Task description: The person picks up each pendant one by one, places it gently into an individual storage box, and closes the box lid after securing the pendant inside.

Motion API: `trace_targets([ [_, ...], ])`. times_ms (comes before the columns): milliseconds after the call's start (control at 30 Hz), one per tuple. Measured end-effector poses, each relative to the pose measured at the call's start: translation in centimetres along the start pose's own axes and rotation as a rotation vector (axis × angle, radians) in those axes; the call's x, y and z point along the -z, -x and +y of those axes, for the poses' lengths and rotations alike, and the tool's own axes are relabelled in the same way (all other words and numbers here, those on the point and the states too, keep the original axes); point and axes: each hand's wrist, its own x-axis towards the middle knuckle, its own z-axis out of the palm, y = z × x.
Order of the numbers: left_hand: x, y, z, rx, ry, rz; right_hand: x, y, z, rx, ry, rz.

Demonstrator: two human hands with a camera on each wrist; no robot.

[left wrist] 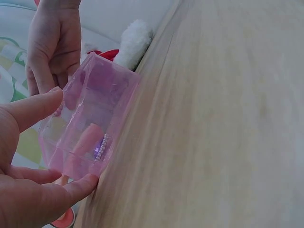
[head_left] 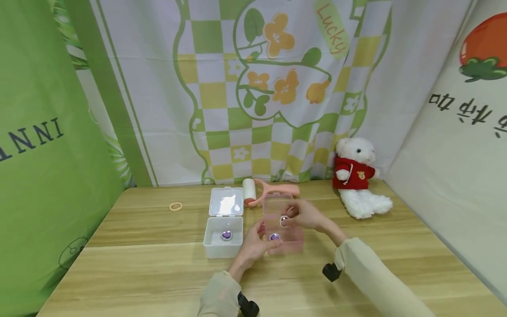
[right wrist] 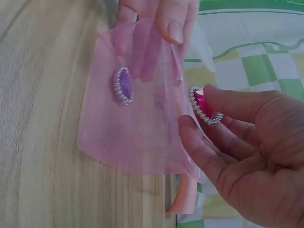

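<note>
My right hand (head_left: 308,215) pinches a deep pink gem (right wrist: 201,102) with a silvery beaded edge between thumb and fingers, above the open pink clear box (head_left: 294,247). At that box's left side, my left hand (head_left: 253,243) grips the wall, thumb at the rim. A purple gem (right wrist: 125,85) with a beaded edge lies inside the pink box. Just left stands a white translucent box (head_left: 222,252), its lid (head_left: 225,201) tipped back. Another purple gem (head_left: 226,235) rests in the white box.
Behind the boxes lies a lint roller (head_left: 249,191) with a peach handle (head_left: 283,189). A small tan ring (head_left: 175,206) is at the table's left. A white plush toy (head_left: 356,176) in red sits at the back right, near the hanging curtain (head_left: 158,110).
</note>
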Motion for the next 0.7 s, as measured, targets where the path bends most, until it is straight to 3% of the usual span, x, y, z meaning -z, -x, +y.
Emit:
trace_targets([
  [167, 0.0, 0.0, -0.1, -0.012, -0.002, 0.006, -0.1, -0.7, 0.0, 0.111, 0.194, -0.114],
  [267, -0.1, 0.0, -0.1, -0.004, -0.001, 0.011, -0.2, -1.1, 0.0, 0.152, 0.243, -0.183],
  [700, -0.1, -0.1, -0.3, -0.001, -0.006, 0.018, -1.4, -1.5, -1.3, 0.007, 0.453, -0.289],
])
